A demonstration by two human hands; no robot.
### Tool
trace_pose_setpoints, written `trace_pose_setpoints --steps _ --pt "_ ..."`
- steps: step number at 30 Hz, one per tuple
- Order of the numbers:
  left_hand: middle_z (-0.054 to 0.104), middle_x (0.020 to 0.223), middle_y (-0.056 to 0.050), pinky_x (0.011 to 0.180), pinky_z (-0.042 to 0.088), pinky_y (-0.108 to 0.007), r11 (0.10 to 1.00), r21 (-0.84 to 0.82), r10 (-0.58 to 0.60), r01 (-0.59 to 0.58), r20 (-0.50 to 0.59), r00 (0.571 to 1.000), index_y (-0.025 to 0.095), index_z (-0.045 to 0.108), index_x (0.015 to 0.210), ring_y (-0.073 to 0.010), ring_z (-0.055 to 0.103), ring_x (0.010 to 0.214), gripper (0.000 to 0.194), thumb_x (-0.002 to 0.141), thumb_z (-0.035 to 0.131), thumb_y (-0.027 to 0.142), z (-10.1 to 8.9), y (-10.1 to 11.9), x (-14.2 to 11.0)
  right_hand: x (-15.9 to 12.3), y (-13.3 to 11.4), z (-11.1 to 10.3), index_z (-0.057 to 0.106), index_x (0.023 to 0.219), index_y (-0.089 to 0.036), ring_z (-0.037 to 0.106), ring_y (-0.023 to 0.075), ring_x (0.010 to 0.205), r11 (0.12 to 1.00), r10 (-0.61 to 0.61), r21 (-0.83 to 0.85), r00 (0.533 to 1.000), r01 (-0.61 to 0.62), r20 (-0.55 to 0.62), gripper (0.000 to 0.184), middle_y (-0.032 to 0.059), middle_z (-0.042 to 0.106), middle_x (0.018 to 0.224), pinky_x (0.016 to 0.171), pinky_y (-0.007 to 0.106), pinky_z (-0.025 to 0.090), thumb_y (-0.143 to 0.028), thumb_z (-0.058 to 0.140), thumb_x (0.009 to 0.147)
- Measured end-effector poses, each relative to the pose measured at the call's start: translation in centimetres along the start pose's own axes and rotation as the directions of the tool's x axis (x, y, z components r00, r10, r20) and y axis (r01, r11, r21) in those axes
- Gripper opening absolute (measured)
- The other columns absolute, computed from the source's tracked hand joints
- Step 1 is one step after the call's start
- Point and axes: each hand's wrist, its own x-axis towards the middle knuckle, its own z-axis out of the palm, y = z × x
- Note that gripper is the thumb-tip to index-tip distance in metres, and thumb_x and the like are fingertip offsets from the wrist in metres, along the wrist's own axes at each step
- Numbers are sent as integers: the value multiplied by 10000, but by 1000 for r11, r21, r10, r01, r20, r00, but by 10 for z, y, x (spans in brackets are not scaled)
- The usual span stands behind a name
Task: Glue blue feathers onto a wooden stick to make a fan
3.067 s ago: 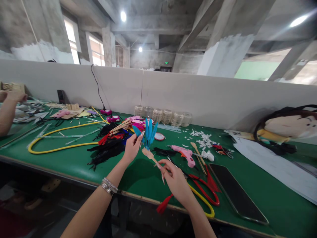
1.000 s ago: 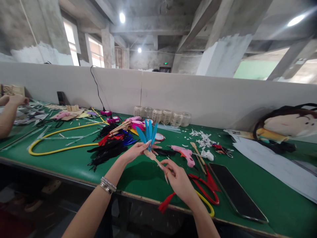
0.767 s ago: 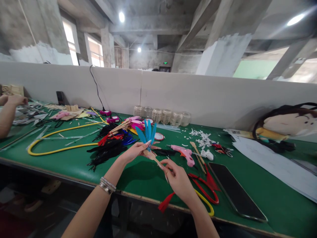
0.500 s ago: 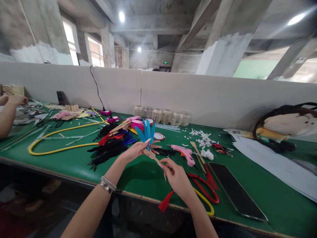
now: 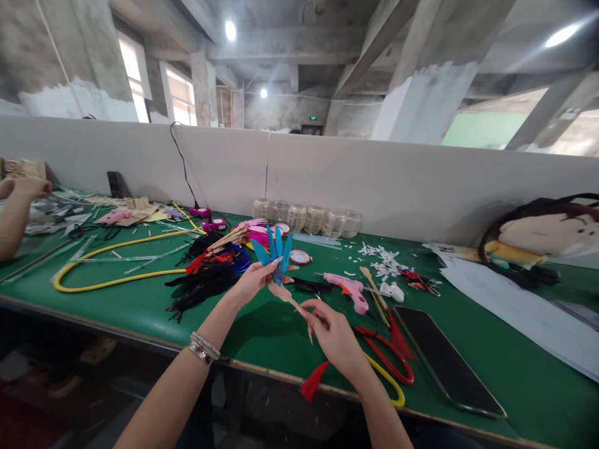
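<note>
Blue feathers (image 5: 276, 252), bunched at the end of a flat wooden stick (image 5: 286, 297), are held in the air above a green workbench (image 5: 519, 374), touching neither it nor anything on it. The left hand (image 5: 255, 280) closes narrowly around their bases, which holds the fan upright. The right hand (image 5: 334, 340) pinches the stick's lower end, steadying its slant.

Relative to the blue feathers: black feathers (image 5: 201, 290) lie left; a pink hot-glue gun (image 5: 349, 294) lies right, within easy reach; glass jars (image 5: 306, 219) stand behind; a red tassel (image 5: 312, 381) lies below. A co-worker's hand (image 5: 28, 187) works at far left.

Bare concrete beams (image 5: 290, 47) and daylit windows (image 5: 180, 96) rise behind a white partition (image 5: 397, 187).
</note>
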Motion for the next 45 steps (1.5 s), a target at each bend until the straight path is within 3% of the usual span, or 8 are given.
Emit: trace_pose_setpoints --steps 7,15,22,25,29,34,41,45 --pt "666 966 -99 689 491 -322 996 -89 -4 14 112 994 178 570 1094 -231 637 804 426 740 567 414 4 5 -3 -2 -6 -3 541 821 -172 421 97 448 998 27 63 998 -31 65 217 -45 458 483 448 207 329 -353 423 795" --pt "679 922 -94 606 507 -287 999 -31 24 -25 -33 999 155 539 1130 -195 652 696 388 783 525 326 -3 -1 3 -2 -9 -3 552 803 -186 436 106 465 997 35 66 997 -40 75 209 -43 471 482 463 214 352 -348 422 788" --pt "679 916 -106 546 494 -263 1000 -4 30 -31 -51 998 136 569 1084 -187 647 648 355 778 529 311 -5 -2 4 -2 -7 -3 559 807 -181 425 100 464 997 41 60 997 -45 67 207 -35 483 497 446 208 336 -334 421 792" --pt "658 987 -104 547 492 -265 1000 -2 4 -4 26 1000 178 541 1128 -197 647 689 399 784 507 377 -4 -1 3 -2 -6 -3 545 820 -175 422 95 457 994 50 95 996 -58 78 208 -39 478 508 443 206 334 -343 426 791" --pt "609 1098 -96 610 492 -293 999 -7 -51 53 208 977 258 453 1224 -225 636 796 475 790 469 450 1 5 -3 -2 -5 -4 528 830 -175 419 92 449 990 67 119 995 -76 79 209 -47 463 511 441 205 334 -354 428 789" --pt "581 1125 -160 684 478 -324 992 93 -116 88 364 924 182 470 1222 -250 617 855 477 792 503 384 4 9 -11 -4 -6 -5 525 833 -178 425 92 443 988 71 128 993 -83 91 199 -49 465 508 444 207 342 -342 424 783" --pt "604 1088 -173 812 430 -338 958 255 -233 129 437 869 109 532 1156 -233 602 902 448 834 427 402 4 12 -14 -3 -4 -7 522 834 -172 428 92 440 988 62 136 995 -72 81 195 -47 467 505 448 210 350 -337 434 777" --pt "602 1097 -163 811 431 -333 951 273 -254 145 424 869 133 499 1192 -236 598 930 485 841 379 446 2 11 -14 -2 -2 -6 527 833 -170 430 93 446 990 47 129 996 -56 73 197 -45 468 502 449 209 345 -336 441 773"
